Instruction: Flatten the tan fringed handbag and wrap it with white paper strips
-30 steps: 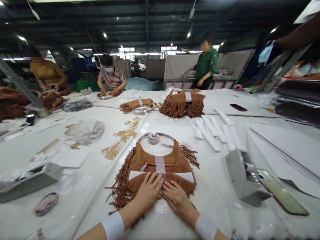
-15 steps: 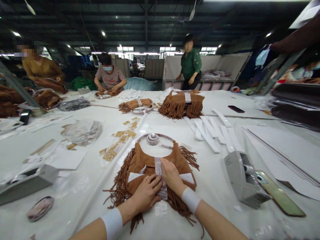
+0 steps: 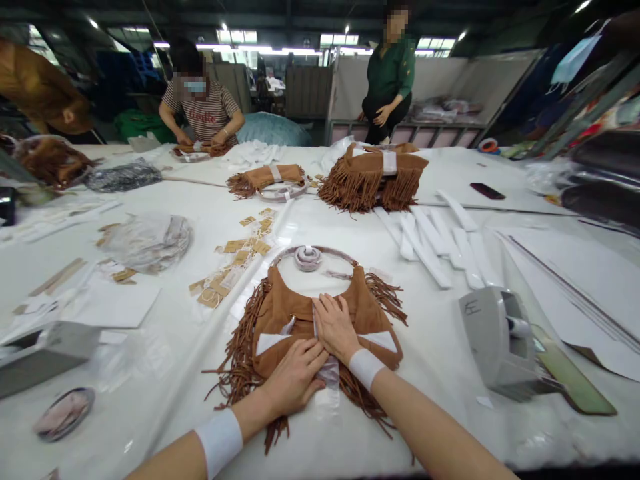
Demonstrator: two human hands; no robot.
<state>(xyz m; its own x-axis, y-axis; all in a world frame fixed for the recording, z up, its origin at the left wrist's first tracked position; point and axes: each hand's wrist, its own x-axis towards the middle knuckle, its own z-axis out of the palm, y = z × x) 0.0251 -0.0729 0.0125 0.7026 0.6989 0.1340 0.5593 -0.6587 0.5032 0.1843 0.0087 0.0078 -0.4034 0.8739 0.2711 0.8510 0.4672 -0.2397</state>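
A brown suede handbag (image 3: 289, 298) with long fringes lies in front of me, its handle loop pointing away. White tissue pieces (image 3: 273, 342) show on its lower left and right. A pale translucent strip (image 3: 328, 375) runs down its middle and sticks out below the lower edge. My left hand (image 3: 295, 373) rests on the lower middle of the bag, fingers stretched over the strip. Just above it, my right hand (image 3: 337, 328) lies flat on the bag, covering the strip's upper part. A wrapped coil of strap (image 3: 307, 258) sits inside the handle loop.
Tape dispensers stand at right (image 3: 493, 343) and left (image 3: 50, 353). Brown paper tags (image 3: 233, 260) lie beyond the bag, with white strips (image 3: 425, 247) at right. A fringed bag stack (image 3: 375, 175) stands farther back. A green phone (image 3: 575, 377) lies beside the right dispenser. Co-workers are across the table.
The camera view has tilted downward. My right hand has flattened over the strip's upper part, hiding more of it. My left hand stays at the lower middle of the handbag.
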